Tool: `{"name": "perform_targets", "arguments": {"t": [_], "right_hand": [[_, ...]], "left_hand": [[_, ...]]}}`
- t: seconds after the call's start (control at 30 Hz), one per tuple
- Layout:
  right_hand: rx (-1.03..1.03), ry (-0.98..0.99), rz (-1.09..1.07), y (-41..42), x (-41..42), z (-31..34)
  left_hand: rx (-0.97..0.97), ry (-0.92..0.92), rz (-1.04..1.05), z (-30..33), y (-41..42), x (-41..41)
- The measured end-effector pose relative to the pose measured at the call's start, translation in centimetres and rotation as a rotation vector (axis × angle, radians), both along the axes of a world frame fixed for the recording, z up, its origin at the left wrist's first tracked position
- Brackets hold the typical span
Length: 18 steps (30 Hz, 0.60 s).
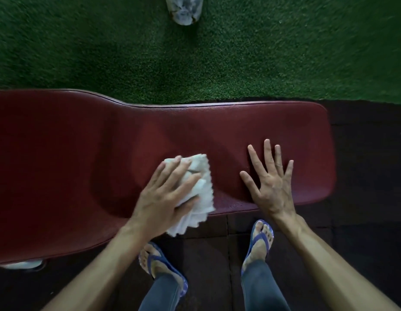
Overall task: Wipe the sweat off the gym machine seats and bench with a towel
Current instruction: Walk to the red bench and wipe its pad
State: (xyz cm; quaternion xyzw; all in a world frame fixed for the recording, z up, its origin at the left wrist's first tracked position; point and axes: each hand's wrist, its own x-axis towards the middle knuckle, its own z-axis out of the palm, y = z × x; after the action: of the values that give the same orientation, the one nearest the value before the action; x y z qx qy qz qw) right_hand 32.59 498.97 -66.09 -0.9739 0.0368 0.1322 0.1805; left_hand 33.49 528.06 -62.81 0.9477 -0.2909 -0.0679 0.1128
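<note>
Both forearms are bare to the edge of view, with no sleeves, watch or rings on the left hand (163, 198) or the right hand (273, 187). The legs wear dark blue jeans (260, 286). The feet are in blue flip-flops (261, 237) with thong straps, toes uncovered.

Floor: green artificial turf (240, 59) on the far side; dark rubber floor tiles (363, 221) on the near side. Dim light. Crumpled pale plastic object (184, 10) on turf.
</note>
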Motion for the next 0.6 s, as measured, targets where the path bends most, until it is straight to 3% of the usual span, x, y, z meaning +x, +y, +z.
{"name": "perform_targets", "arguments": {"t": [0.17, 0.27, 0.33, 0.47, 0.6], "right_hand": [[-0.011, -0.020, 0.012, -0.3, 0.0, -0.3], [-0.028, -0.032, 0.031, -0.8, 0.1, -0.5], [-0.016, -0.039, -0.024, -1.8, 0.6, -0.8], [-0.016, -0.050, -0.119, -4.6, 1.5, -1.4], [0.002, -0.076, -0.088, -5.3, 1.4, -1.7]], "left_hand": [[-0.001, -0.036, 0.218, 0.8, 2.4, 5.2], [-0.042, -0.070, 0.451, 0.1, -1.5, 10.7], [-0.024, -0.069, 0.498, -0.4, -5.7, 12.6], [-0.032, -0.096, 0.392, -1.6, -12.5, 10.0], [-0.075, -0.037, 0.151, -1.4, -12.8, 2.7]]}}
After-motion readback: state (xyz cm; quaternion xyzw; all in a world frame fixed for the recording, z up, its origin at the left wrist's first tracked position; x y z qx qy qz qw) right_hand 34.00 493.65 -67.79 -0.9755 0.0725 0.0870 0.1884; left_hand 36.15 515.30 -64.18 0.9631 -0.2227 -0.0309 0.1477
